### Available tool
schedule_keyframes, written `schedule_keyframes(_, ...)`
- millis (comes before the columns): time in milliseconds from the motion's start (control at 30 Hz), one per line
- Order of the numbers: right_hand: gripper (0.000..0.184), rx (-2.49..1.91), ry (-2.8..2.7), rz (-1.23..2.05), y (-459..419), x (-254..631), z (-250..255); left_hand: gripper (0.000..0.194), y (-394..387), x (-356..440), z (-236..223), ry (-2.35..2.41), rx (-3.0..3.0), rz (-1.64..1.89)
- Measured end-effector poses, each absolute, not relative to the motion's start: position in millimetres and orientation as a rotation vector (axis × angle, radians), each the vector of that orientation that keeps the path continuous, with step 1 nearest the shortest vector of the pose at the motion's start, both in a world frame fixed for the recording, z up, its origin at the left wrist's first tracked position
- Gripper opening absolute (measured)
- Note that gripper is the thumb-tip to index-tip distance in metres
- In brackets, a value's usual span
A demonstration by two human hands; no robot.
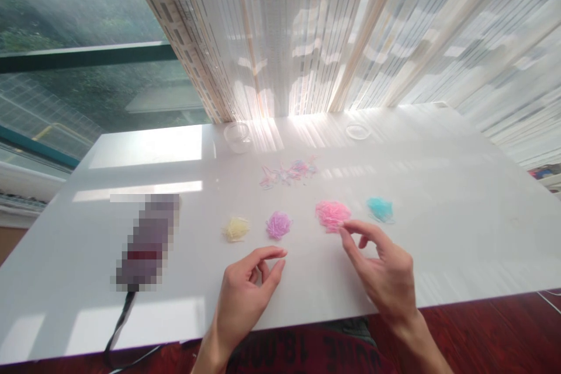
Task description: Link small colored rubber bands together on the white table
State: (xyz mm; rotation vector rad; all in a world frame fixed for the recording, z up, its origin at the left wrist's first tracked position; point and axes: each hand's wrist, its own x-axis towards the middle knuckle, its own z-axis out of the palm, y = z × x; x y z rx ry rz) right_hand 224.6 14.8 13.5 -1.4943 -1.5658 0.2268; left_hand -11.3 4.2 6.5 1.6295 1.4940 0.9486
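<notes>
Small thin plastic-looking strips lie sorted by colour in piles across the white table (438, 234). From left to right there is a yellow pile (236, 228), a purple pile (279, 225), a pink pile (332, 215) and a turquoise pile (380, 208). Behind them spreads a loose heap of mixed-colour strips (290, 172). My right hand (381, 266) pinches at the lower right edge of the pink pile; what its fingertips hold is too small to make out. Just below the purple pile, my left hand (249, 286) is curled, its thumb and index tips slightly apart with nothing visible between them.
At the left lies a blurred-out dark object (146, 245) with a black strap (120, 321). Two clear round containers or lids stand near the back, one at left (237, 137) and one at right (357, 131). A striped sheer curtain (284, 41) hangs against the table's back edge.
</notes>
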Motion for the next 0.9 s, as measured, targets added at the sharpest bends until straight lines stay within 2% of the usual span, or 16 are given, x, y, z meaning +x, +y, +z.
schedule_keyframes(167,0.010,-1.473,-1.681,-0.004,24.9,245.8,7.9,0.015,3.7,-10.5,7.3,1.521,1.712,0.969)
schedule_keyframes(500,0.013,-1.450,-1.705,0.015,27.9,243.3,-3.7,0.013,3.3,-8.3,9.9,1.527,1.762,0.978)
schedule_keyframes(900,0.010,-1.491,-1.570,-0.007,13.6,251.0,5.4,0.016,8.0,-14.4,21.2,1.464,1.857,0.983)
